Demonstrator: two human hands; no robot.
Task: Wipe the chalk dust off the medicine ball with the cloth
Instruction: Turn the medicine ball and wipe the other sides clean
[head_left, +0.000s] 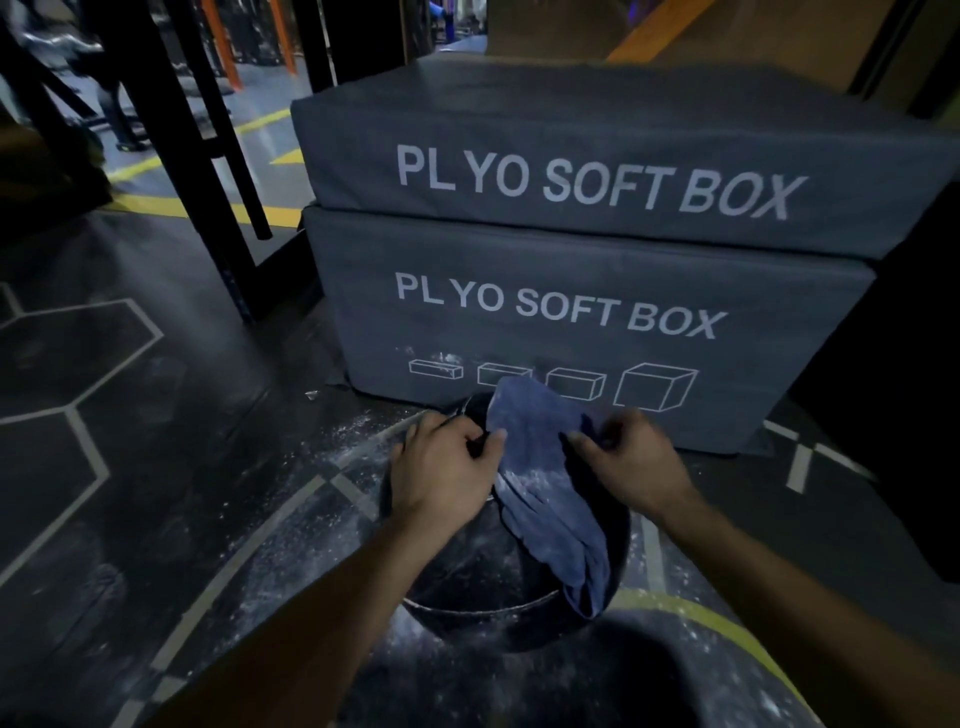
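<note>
A black medicine ball (467, 571) rests on the dark gym floor in the lower middle of the head view. A blue cloth (540, 467) smeared with white chalk lies draped over the ball's top and right side. My left hand (447, 467) sits on the ball's upper left and pinches the cloth's left edge. My right hand (634, 462) grips the cloth's upper right part between thumb and fingers. Much of the ball's top is hidden by the cloth and my hands.
Two stacked grey "PLYO SOFT BOX" pads (571, 291) stand just behind the ball. White chalk dust (343, 447) is scattered on the floor around the ball. Black rack legs (228, 208) stand at the far left.
</note>
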